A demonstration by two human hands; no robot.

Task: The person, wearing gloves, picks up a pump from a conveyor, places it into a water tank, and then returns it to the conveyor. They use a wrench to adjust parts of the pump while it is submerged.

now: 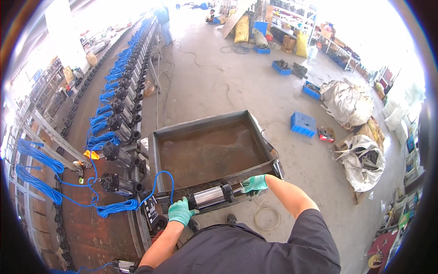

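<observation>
A cylindrical motor pump (210, 196), silver in the middle with black ends, lies across the near edge of a metal water tank (156, 157). My left hand (180, 212), in a green glove, is closed at the pump's left end, its thumb pointing along the body. A blue cable (165, 172) loops up from that end and runs left. My right hand (255, 184), also gloved, is closed around a short metal fitting (237, 188) at the pump's right end; its fingers partly hide the fitting.
On the left, a long bench (91, 228) carries a row of similar pumps (119, 183) and coiled blue cables (116, 208). Blue crates (303, 124), white sacks (362, 162) and a hose loop (268, 219) lie on the floor. A person (163, 23) stands far back beside the row.
</observation>
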